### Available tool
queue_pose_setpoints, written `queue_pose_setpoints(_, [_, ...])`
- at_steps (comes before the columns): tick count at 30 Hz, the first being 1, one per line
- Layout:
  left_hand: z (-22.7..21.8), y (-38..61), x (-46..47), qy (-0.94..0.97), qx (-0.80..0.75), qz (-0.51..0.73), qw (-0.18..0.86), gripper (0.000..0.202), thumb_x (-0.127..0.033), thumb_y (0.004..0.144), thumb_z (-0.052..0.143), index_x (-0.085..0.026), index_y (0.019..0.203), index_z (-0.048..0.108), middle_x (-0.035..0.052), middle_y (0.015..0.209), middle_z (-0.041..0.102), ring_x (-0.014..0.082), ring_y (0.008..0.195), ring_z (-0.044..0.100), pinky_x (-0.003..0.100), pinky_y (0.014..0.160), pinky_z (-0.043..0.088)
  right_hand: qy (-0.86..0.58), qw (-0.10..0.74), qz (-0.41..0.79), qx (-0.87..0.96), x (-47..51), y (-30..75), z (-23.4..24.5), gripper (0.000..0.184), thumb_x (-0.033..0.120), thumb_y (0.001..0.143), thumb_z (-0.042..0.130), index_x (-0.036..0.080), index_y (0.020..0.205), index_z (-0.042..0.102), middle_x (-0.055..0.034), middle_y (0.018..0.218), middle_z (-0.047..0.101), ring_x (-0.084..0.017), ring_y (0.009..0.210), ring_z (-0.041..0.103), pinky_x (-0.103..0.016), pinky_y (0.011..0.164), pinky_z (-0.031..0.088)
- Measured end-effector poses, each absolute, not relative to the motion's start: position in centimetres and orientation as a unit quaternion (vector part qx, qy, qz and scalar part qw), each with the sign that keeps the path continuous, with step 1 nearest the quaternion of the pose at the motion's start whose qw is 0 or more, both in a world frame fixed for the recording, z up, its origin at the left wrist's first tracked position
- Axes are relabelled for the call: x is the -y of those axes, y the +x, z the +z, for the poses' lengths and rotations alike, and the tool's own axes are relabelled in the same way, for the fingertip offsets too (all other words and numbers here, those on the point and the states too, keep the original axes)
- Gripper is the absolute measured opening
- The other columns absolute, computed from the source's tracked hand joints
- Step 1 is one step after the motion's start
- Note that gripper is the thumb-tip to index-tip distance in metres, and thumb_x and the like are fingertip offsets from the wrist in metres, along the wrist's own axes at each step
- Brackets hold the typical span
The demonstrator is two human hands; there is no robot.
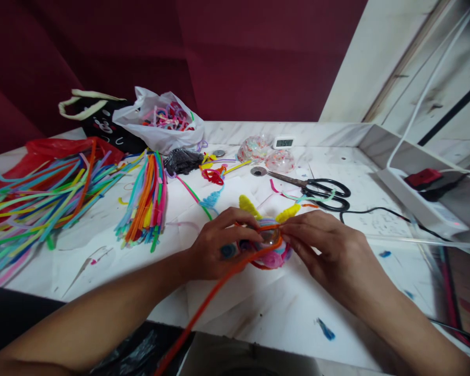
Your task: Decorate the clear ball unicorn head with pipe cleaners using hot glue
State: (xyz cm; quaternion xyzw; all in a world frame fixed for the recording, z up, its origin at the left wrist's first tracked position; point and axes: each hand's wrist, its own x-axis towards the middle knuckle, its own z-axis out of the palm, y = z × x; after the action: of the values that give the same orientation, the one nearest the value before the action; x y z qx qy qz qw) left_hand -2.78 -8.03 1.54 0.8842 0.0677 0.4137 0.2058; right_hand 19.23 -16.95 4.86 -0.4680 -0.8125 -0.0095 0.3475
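Observation:
Between both hands is a small colourful craft figure point(272, 259) of coiled pipe cleaners, with two yellow ear-like pieces point(249, 206) sticking up at its far side. My left hand point(223, 241) is closed around its left side, fingertips on top. An orange pipe cleaner point(215, 289) curves over the figure, its long loose end trailing down toward me past the table edge. My right hand point(323, 241) pinches the orange pipe cleaner at the figure's right side. A round clear part shows under the fingers. The figure's underside is hidden.
Black-handled scissors point(309, 185) lie beyond my right hand. A bundle of pipe cleaners point(147, 201) and a larger loose heap point(50, 193) are on the left. Behind stand a white plastic bag point(172, 138) of scraps, clear balls point(254, 149) and a small digital clock point(283, 142). A power strip point(423, 196) sits right.

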Motion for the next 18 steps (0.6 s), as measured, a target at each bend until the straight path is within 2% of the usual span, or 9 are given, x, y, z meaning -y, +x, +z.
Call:
queue_pose_setpoints(3, [1.9,-2.8,8.0,0.886,-0.067,0.411,0.202,0.025,-0.013,0.084,0.056,-0.016,0.107,0.063,0.012,0.105,0.063,0.0203,0.1,0.06,0.039,0.087,0.053,-0.467,0.347,-0.006,0.813,17.0,19.3,4.8,0.017,0.012,0.092,0.053,0.017,0.101,0.065,-0.0061,0.099,0.068,-0.018,0.089,0.06,-0.036,0.08,0.05])
queue_pose_setpoints(7, [2.6,-2.5,8.0,0.893,-0.086,0.402,0.182,0.026,-0.012,0.086,0.055,-0.014,0.111,0.062,0.011,0.103,0.064,0.0179,0.097,0.06,0.035,0.083,0.053,-0.468,0.345,0.008,0.814,16.9,19.3,4.8,0.014,0.012,0.092,0.052,0.018,0.094,0.065,-0.0057,0.098,0.068,-0.019,0.088,0.059,-0.036,0.079,0.049])
queue_pose_setpoints(13, [3.8,-2.0,7.8,0.926,-0.097,0.341,0.128,0.03,-0.016,0.089,0.056,-0.015,0.119,0.06,0.0091,0.1,0.062,0.0157,0.092,0.059,0.031,0.08,0.052,-0.468,0.357,0.015,0.808,17.3,19.6,5.4,0.016,0.015,0.093,0.052,0.02,0.103,0.063,-0.0026,0.099,0.069,-0.016,0.09,0.061,-0.031,0.08,0.049])
queue_pose_setpoints(18, [3.5,-1.9,7.3,0.935,-0.067,0.338,0.086,0.029,-0.017,0.093,0.05,-0.016,0.12,0.061,0.0084,0.099,0.061,0.0153,0.091,0.057,0.03,0.079,0.05,-0.549,0.333,-0.076,0.763,19.7,21.9,5.4,0.018,0.025,0.093,0.053,0.022,0.107,0.063,-0.0036,0.102,0.069,-0.018,0.091,0.064,-0.031,0.079,0.051])
